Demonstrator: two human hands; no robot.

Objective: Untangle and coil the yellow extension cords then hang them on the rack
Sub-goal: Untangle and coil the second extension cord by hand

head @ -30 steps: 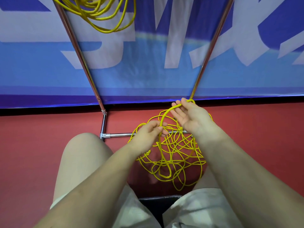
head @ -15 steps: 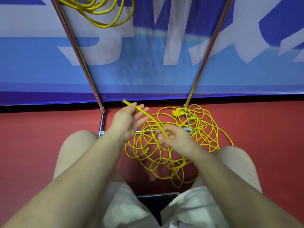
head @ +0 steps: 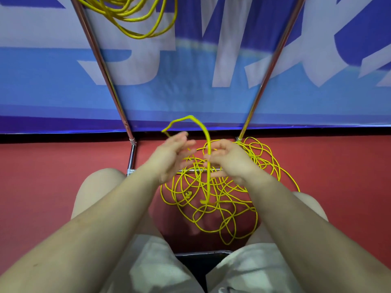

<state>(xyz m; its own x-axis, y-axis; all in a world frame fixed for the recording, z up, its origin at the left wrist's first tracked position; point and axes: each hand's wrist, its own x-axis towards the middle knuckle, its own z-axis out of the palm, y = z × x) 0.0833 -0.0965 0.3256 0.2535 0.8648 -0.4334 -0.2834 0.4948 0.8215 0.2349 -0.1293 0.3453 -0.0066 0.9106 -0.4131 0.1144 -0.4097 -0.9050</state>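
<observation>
Head view, catalogue of contents, all placed relative to the rack base bar [head: 196,170].

Item 1: tangled yellow cord [head: 213,199]. Lies in loose overlapping loops on the red floor [head: 42,182], spread across and on the near side of the base bar, between the person's bare knees, with further loops trailing to the right past the right upright [head: 273,60]. A plug [head: 188,194] shows within the loops, on the near side of the bar.

Item 2: lifted strand [head: 208,166]. Rises from the pile, crosses above the bar, arches over at the top and descends toward the left.

Item 3: right hand [head: 230,160]. Above the bar; fingers curled, pinching the lifted strand on its upright run.

Item 4: left hand [head: 169,155]. Above and left of the bar's middle; motion-blurred, fingers extended and slightly spread near the strand's left end. Contact with the strand cannot be told.

Item 5: coiled cord [head: 135,20]. Hangs high above the bar, beside the left upright [head: 103,66], against the blue banner [head: 190,87].

Containers: none visible; the pile sits directly on the floor.

Change from half a second earlier: the strand, then stretched nearly straight between the hands, now forms a tall arch; the right hand has risen from low over the pile; the left fingers have loosened from the strand end.
</observation>
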